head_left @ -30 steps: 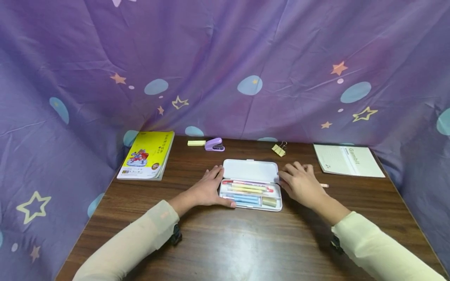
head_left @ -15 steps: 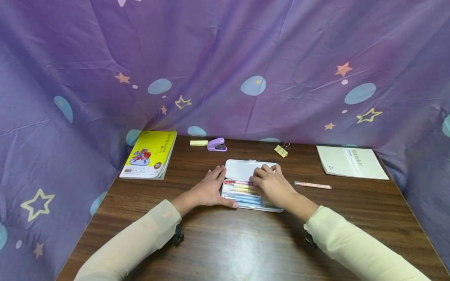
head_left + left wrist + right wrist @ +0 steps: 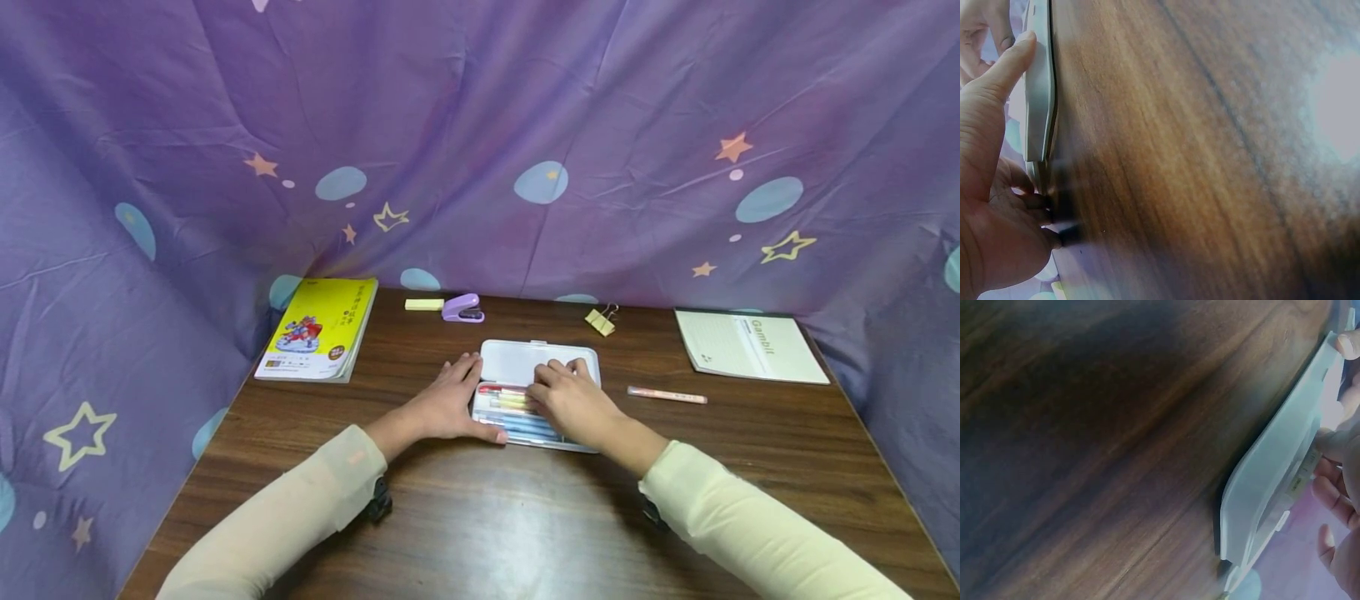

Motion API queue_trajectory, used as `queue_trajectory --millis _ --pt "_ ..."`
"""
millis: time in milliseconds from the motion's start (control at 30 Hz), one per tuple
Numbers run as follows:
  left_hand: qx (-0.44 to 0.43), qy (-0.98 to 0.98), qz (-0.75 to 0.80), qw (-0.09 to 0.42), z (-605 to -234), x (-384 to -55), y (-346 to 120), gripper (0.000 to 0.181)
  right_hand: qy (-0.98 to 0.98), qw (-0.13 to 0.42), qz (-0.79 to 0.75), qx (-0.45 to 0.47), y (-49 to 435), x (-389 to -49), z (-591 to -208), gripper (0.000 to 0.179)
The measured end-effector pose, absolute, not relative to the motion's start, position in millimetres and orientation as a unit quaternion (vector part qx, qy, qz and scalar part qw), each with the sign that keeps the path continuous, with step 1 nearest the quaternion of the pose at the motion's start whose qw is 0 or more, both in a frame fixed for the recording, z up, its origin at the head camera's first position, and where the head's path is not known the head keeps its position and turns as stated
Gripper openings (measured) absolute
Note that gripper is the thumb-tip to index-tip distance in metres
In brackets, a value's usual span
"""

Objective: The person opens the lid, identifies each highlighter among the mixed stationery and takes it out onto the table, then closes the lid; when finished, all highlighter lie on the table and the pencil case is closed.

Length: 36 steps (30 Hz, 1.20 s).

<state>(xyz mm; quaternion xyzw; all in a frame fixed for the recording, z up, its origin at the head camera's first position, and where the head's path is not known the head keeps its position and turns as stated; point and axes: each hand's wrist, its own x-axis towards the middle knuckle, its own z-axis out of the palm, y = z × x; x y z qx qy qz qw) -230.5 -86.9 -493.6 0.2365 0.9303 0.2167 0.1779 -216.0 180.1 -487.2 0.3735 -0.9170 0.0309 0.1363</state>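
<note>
A white pencil case [image 3: 510, 362] lies on the table with its lid folded back. Inside, a red-ended pen [image 3: 491, 389], yellow pens [image 3: 512, 402] and blue pens [image 3: 525, 426] lie in rows. My left hand [image 3: 447, 402] holds the case's left end, its thumb [image 3: 1019, 59] on the front rim and its fingers along the left side. My right hand [image 3: 577, 408] reaches over the right half of the case, hiding that part. In the right wrist view its thumb and finger pinch a pale yellow pen [image 3: 1300, 477] just above the rim.
To the right lies an orange-pink pen [image 3: 667, 395], with a notebook [image 3: 750, 346] beyond it. A binder clip [image 3: 601, 320], a purple stapler [image 3: 462, 308] and a small yellow block [image 3: 423, 305] line the back. A yellow book [image 3: 318, 329] is at left; a purple curtain [image 3: 465, 125] surrounds the table.
My right hand has come left from beside the case to over its pens, uncovering the orange-pink pen on the table. My left hand stays at the case's left end.
</note>
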Motion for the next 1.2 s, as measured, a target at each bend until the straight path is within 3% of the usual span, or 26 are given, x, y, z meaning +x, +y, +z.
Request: queue_trajectory --millis 400,833,1200 --pt "0.232 0.930 0.219 0.183 -495 -230 -87 0.144 -0.917 0.149 0.028 0.370 179 -212 -487 0.010" --pt "0.233 0.929 0.221 0.184 -489 -234 -85 0.144 -0.886 0.251 0.028 0.389 201 -219 -480 0.014" --pt "0.221 0.930 0.220 0.193 -490 -229 -86 0.144 -0.864 0.299 0.037 0.403 236 -218 -486 0.022"
